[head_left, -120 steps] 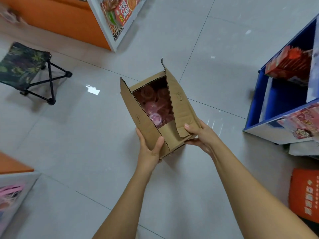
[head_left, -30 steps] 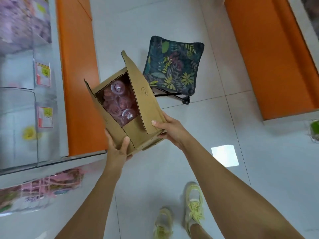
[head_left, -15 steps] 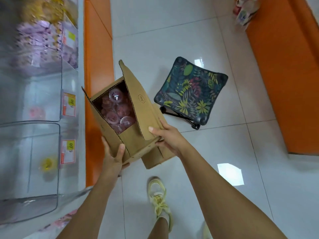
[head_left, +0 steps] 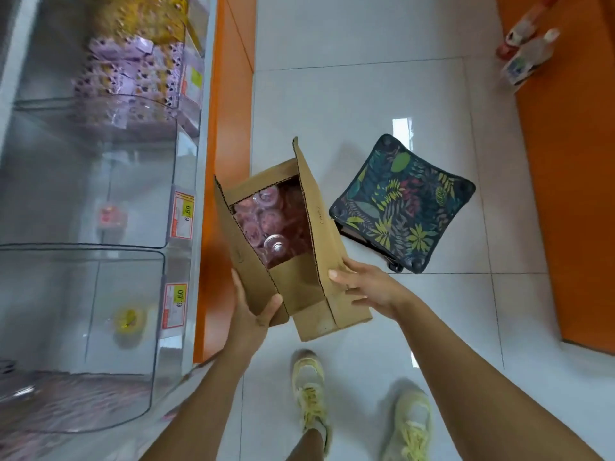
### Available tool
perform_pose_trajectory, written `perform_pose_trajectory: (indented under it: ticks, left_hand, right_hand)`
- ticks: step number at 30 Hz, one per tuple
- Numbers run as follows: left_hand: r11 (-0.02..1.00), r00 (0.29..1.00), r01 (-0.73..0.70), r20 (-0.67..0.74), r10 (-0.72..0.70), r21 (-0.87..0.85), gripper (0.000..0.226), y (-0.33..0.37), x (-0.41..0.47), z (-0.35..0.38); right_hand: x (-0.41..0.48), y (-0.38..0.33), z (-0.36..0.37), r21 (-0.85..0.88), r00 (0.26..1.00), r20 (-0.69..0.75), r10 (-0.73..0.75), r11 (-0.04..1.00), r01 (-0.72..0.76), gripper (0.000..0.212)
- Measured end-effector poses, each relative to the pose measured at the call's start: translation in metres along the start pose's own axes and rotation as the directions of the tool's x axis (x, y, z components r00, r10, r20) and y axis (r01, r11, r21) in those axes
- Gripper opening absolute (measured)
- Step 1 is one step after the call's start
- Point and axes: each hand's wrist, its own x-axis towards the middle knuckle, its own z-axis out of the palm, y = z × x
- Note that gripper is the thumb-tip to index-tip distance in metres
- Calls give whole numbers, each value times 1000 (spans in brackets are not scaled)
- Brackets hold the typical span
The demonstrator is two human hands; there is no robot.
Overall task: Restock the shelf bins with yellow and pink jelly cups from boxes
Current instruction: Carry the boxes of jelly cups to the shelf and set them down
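The left hand (head_left: 253,309) grips the near left corner of an open cardboard box (head_left: 301,287), and the right hand (head_left: 366,287) clasps its right flap. The box is held above the floor beside the clear shelf bins (head_left: 50,311), with pink jelly cups (head_left: 266,221) inside.

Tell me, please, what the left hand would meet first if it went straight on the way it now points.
The open brown cardboard box, whose near flap the left hand now grips; past it, probably the orange shelf base, though depth is unclear.
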Motion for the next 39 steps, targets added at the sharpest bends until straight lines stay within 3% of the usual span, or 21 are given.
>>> perform_pose_trajectory:
  ticks: [3,7,10,13,16,20,23,27,29,33,39]
  left_hand:
    - [998,998,63,16,-63,10,111,11,-1,-4]
    - [985,984,171,43,-172,28,104,24,0,-9]
    - [961,963,271,-7,-271,54,70,29,-1,-7]
    - [904,897,420,-112,-427,-86,58,34,-3,4]
    - [818,799,474,-230,-555,-327,59,41,-11,13]
    - [747,689,383,-371,-623,-543,36,37,-27,26]
    - [635,648,250,-361,-670,-731,36,35,-33,36]
    - [577,600,148,-391,-698,-803,31,41,-29,37]
    - [563,603,122,-390,-696,-817,28,39,-27,33]
    - [541,619,112,-367,-694,-833,12,40,-27,23]
    - [475,624,105,-314,-715,-874,8,38,-32,15]
  right_hand:
    - [1,-23,-19,-189,995,16,95,978,-90,91]
    - [9,-64,-32,-445,990,51,130,891,-94,69]
    - [18,-114,-43,-516,999,50,10,856,17,61]
    - [25,-170,-58,-574,987,89,-131,803,159,60]
    - [25,-217,-71,-699,967,163,-197,668,254,47]
    - [29,-264,-71,-779,920,207,-332,513,360,13]
    - [38,-288,-50,-812,893,244,-379,424,402,14]
    - [55,-310,-3,-819,860,334,-386,333,467,14]
    - [66,-318,23,-819,853,379,-359,298,489,26]
    - [82,-328,70,-824,849,496,-182,209,527,71]
    - [97,-324,113,-754,753,653,-85,30,657,77]
